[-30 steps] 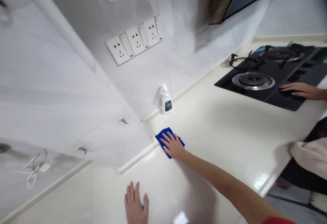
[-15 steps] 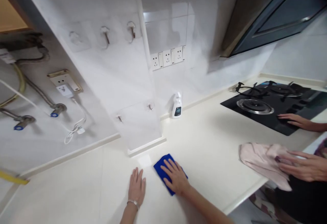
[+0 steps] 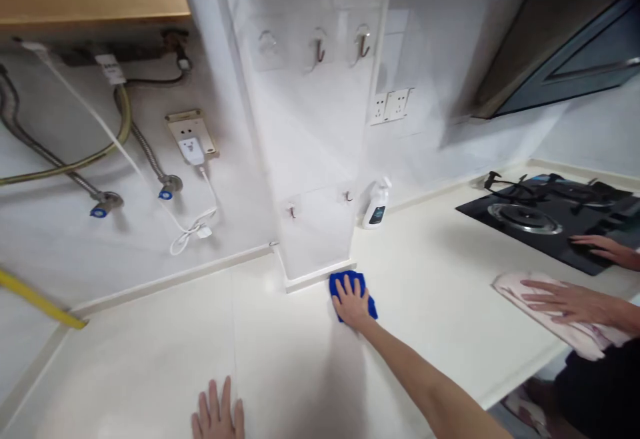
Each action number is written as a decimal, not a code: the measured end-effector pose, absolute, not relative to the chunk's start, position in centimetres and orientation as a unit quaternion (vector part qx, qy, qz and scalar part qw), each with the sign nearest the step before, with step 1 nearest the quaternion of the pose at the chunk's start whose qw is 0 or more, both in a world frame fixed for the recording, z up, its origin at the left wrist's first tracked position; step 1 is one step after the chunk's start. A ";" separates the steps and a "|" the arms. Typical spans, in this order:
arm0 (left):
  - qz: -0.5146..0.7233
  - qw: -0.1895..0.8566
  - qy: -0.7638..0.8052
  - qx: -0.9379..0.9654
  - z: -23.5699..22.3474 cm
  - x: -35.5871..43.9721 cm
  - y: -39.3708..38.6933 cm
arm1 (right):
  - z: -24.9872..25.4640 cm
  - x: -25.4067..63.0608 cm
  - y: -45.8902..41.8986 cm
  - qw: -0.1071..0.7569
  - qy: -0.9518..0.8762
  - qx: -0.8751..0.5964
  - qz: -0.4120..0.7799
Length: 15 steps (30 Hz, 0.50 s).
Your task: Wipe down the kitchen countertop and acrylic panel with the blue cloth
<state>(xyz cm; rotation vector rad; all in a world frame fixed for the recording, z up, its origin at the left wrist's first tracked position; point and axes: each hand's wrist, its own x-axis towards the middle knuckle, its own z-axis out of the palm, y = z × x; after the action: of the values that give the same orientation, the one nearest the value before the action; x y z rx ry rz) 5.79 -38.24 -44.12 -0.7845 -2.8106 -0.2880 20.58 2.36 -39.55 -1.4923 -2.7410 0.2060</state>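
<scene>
On the counter (image 3: 165, 359) stands a white spray bottle (image 3: 377, 209), right grip (image 3: 353, 307) spread over blue cloth (image 3: 372, 308), left grip (image 3: 219, 420) splayed, empty.

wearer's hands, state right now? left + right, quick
Left hand: open, fingers spread, at the counter, no object visible in it.
Right hand: open, fingers spread over the blue cloth.

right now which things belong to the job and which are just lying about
In use:
blue cloth, under the right hand
pink cloth, under a co-worker's hand
spray bottle, probably, though unheld

Just there:
yellow hose
white plug
wall hooks
</scene>
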 end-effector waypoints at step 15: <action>-0.108 0.077 -0.952 -0.276 -43.5 6.0 -38.0 | -36.7 12.9 -19.7 0.024 -0.962 -0.046 0.268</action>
<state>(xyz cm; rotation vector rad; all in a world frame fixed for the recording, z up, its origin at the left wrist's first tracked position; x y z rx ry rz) 6.01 -38.02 -43.53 -0.8254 -2.8523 -0.3236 12.94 -19.74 -36.73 -0.1428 -2.9760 0.8293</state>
